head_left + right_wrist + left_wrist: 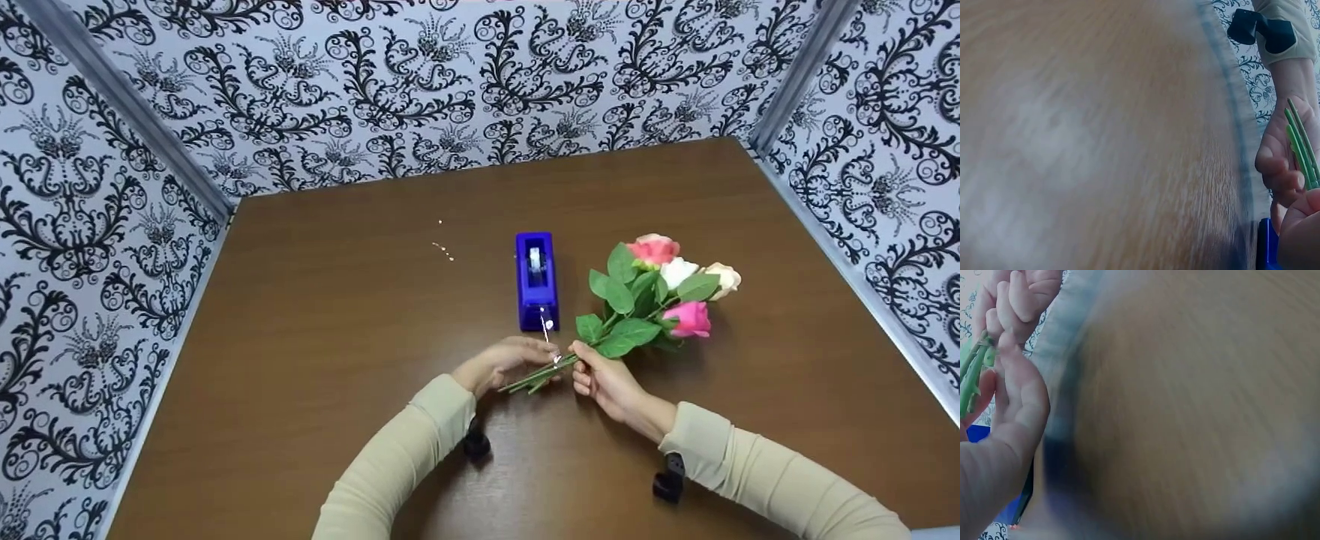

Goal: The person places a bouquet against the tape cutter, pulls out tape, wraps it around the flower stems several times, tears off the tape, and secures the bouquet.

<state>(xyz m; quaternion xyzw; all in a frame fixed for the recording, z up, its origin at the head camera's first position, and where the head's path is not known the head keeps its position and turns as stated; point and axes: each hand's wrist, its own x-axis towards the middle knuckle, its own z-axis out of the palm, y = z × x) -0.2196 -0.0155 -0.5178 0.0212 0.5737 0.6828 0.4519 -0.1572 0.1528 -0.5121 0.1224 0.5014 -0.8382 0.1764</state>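
Note:
A bunch of artificial roses (631, 335) in pink, coral, white and cream slants over the table, blooms to the right and green stems (536, 376) to the left. My right hand (611, 386) grips the stems just below the leaves. Around the stems nearer their cut ends, my left hand (514, 361) pinches clear tape (546, 328), which stretches up to a blue tape dispenser (524, 289). In the left wrist view the stems (972, 382) pass beside the left thumb. The right wrist view has the left fingers (1285, 179) curled by the stems; the tape is hidden there.
A brown wooden table (337, 300) spreads beneath everything. Small pale specks (444, 251) lie left of the dispenser. Patterned panels (420, 82) with grey frame posts enclose the back and sides. A black wrist mount (667, 480) hangs under the right sleeve.

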